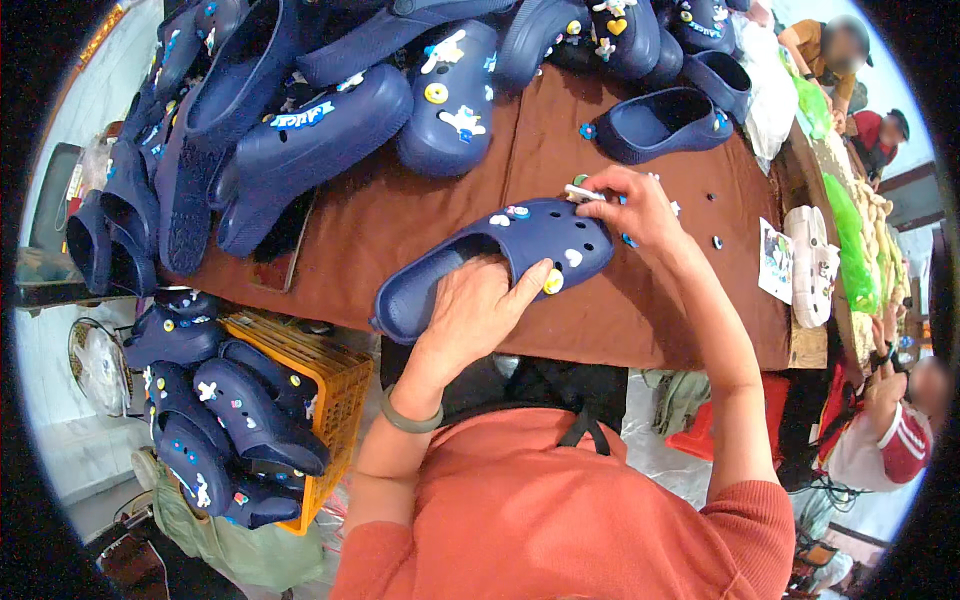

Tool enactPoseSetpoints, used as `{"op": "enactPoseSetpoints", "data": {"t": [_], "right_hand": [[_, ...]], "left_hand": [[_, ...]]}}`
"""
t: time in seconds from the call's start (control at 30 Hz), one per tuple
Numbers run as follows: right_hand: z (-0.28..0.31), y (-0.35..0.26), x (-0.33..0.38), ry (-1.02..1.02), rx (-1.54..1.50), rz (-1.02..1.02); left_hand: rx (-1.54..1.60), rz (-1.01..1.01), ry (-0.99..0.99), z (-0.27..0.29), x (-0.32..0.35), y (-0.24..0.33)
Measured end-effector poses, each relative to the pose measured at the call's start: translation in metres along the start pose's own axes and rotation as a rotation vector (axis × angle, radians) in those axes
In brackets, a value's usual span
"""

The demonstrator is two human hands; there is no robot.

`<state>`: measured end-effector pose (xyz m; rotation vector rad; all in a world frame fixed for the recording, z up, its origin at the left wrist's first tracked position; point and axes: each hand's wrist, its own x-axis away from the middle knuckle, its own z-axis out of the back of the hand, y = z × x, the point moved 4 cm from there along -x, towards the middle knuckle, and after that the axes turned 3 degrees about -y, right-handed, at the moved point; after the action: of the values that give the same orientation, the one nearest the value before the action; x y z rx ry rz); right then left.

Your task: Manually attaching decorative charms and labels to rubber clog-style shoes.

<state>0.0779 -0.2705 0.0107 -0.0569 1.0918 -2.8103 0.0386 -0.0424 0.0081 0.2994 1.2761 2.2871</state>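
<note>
A navy foam clog [540, 235] with vent holes is held over the brown-covered table [660, 310], its toe pointing right. My left hand [470, 315] reaches inside the clog's opening, with the thumb lying outside near a yellow charm, so the hand grips the upper. Several small charms sit in the clog's upper, one of them a white heart. At the toe, my right hand [640, 205] pinches a small white shoe charm [583, 193] against or just above the clog; I cannot tell whether it touches. A few loose charms lie right of the toe.
Navy clogs [310, 130] with charms are heaped along the far and left table. Another navy clog [660, 125] lies far right. A white clog [808, 265] stands by a printed card [775, 260]. An orange crate [340, 420] of clogs is at lower left. Other people sit at right.
</note>
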Motion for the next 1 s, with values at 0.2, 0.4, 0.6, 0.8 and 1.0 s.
{"op": "enactPoseSetpoints", "data": {"t": [0.2, 0.4, 0.6, 0.8, 1.0], "right_hand": [[-0.001, -0.023, 0.03, 0.082, 0.18, 0.323], [-0.005, -0.028, 0.038, 0.106, 0.235, 0.345], [-0.008, -0.045, 0.05, 0.098, 0.575, 0.5], [-0.012, -0.057, 0.05, -0.007, 0.697, 0.492], [-0.007, -0.064, 0.048, -0.118, 0.684, 0.514]], "left_hand": [[-0.001, 0.065, -0.083, -0.001, 0.0, -0.006], [-0.021, 0.059, -0.065, -0.001, 0.0, -0.003], [-0.003, -0.008, -0.041, -0.002, 0.001, -0.005], [-0.021, -0.043, -0.025, -0.004, 0.002, 0.002], [0.009, -0.108, -0.005, -0.006, 0.002, -0.003]]}}
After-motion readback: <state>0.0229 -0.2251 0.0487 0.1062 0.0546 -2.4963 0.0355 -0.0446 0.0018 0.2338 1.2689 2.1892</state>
